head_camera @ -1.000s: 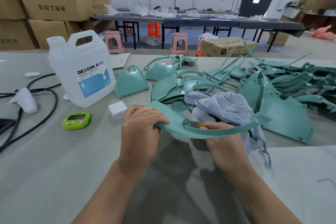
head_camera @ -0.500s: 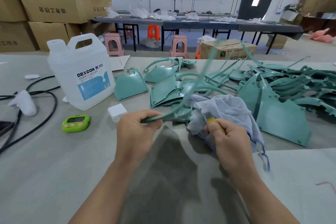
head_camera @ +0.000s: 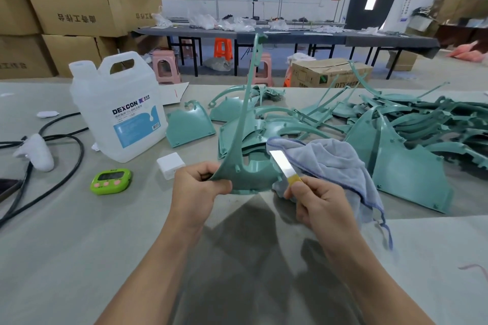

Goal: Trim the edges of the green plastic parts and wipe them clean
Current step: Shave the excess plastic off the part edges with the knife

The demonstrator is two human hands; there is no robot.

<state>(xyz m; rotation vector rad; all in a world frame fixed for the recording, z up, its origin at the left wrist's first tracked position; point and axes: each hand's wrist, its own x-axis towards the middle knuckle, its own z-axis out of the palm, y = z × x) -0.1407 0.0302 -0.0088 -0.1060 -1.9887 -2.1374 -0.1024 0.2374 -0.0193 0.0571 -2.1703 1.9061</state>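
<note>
My left hand (head_camera: 196, 190) pinches the lower corner of a green part (head_camera: 248, 177), thumb on its near face, holding it upright above the desk (head_camera: 66, 245) with its thin arm pointing up. My right hand (head_camera: 322, 203) curls round a flat blade (head_camera: 281, 163) with a yellow wrap, its tip just beside the part's right edge. A grey cloth (head_camera: 332, 163) sits bunched behind that hand. More parts (head_camera: 396, 166) are piled to the right. A jug (head_camera: 118, 113) and a green timer (head_camera: 111, 181) stand to the left.
</note>
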